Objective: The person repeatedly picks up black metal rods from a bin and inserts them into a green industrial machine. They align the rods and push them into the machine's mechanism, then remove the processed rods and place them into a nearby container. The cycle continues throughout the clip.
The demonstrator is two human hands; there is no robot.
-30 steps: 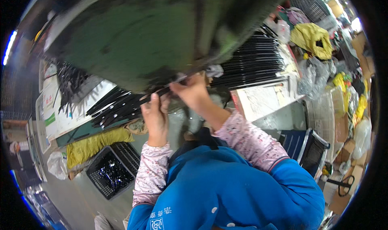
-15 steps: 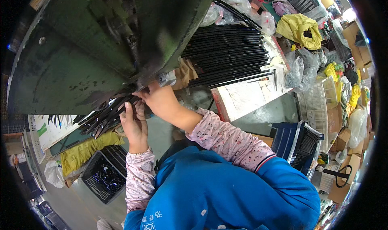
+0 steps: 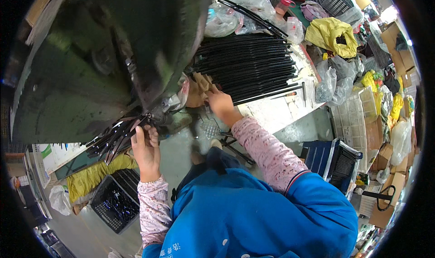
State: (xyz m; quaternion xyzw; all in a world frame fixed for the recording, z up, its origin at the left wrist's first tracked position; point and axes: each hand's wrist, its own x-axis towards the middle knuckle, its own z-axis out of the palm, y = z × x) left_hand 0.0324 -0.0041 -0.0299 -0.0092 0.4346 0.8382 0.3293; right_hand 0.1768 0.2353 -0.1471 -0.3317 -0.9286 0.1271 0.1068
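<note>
Head view: right hand (image 3: 222,107) now at brown paper (image 3: 196,91)

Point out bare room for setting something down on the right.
The white tabletop, between the black rods and the person-side edge; grey floor between that edge and the blue container. Crowded: beyond the rods, with clear plastic bags; also by the left hand, with black strips.
</note>
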